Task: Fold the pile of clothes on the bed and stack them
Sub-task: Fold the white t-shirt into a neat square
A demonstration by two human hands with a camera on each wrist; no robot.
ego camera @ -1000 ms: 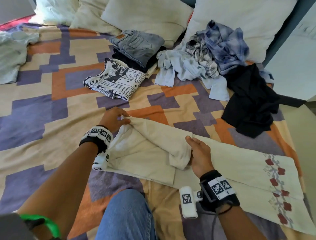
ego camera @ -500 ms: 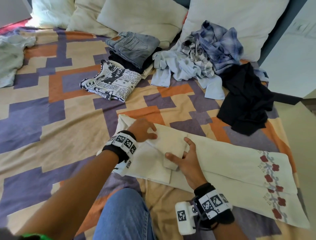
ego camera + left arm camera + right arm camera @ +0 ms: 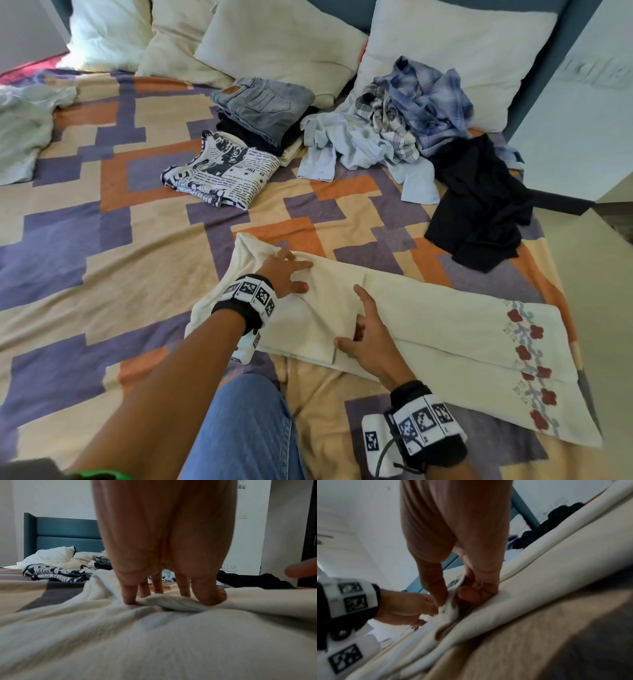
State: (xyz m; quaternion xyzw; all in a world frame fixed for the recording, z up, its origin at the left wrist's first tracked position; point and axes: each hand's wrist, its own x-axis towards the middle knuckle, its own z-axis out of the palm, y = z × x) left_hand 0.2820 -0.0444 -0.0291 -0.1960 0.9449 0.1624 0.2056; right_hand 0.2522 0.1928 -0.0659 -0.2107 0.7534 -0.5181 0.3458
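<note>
Home bedroom: patchwork-patterned bedspread (image 3: 85,240), white pillows (image 3: 284,44) at 12 o'clock against teal padded headboard (image 3: 65,534), white wall sockets (image 3: 231,568).

Pillows (image 3: 284,44) against blue headboard (image 3: 68,534) (four in row); patchwork bedspread (image 3: 85,240); wall sockets (image 3: 231,568).

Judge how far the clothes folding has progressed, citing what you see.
Done: folded jeans stacked, newspaper-print top folded beside them. In hand: cream garment, left hand pressing, right hand pinching a fold. Left: the crumpled shirts and black garment.
</note>
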